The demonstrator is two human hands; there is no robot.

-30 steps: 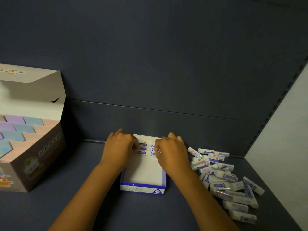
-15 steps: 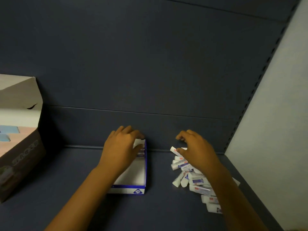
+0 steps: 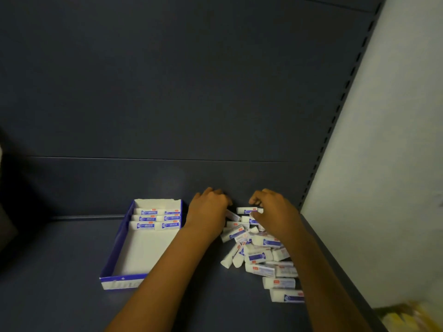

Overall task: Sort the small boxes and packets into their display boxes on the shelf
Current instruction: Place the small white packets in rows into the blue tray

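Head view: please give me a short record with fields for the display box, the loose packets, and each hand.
display box: blue and white display box, open top, on the dark shelf
inside box: rows of packets at the far end, near part bare
loose packets: pile on the shelf, right of the box
left hand: left hand at the pile's far left edge, fingers curled; grip hidden
right hand: right hand over the pile's far end, fingers curled at a packet

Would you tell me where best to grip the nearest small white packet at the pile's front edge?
Probably pinch the nearest packet across its two long sides, coming from above: it lies flat, apart from the heap, its long edges exposed.
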